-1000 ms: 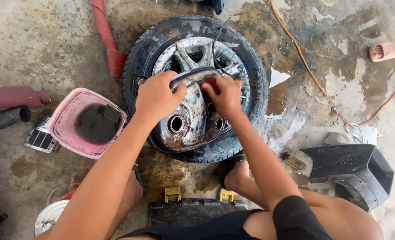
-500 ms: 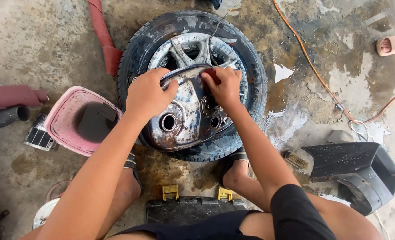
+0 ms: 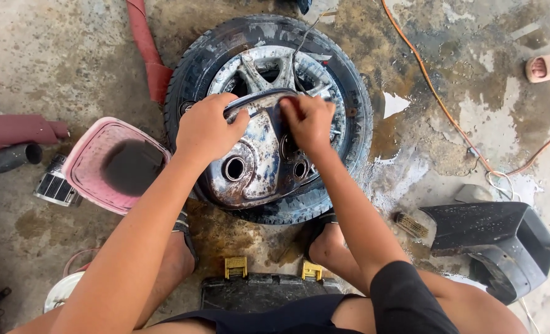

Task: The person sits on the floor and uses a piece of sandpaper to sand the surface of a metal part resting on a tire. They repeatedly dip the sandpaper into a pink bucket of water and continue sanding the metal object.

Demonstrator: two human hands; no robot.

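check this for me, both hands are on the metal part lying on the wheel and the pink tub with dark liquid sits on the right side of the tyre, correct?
Not quite. The head view shows the pink tub on the left side of the tyre, not the right. The rest holds: the left hand and right hand are both on the metal part lying on the wheel.

Wet concrete floor [image 3: 71,55] bears tyre [image 3: 361,117], pink basin [image 3: 80,167], orange cable [image 3: 436,93].

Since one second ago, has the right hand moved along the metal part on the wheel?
Yes. The right hand has shifted slightly toward the hub of the wheel, further from the tyre's near edge, still beside the left hand on the metal part.
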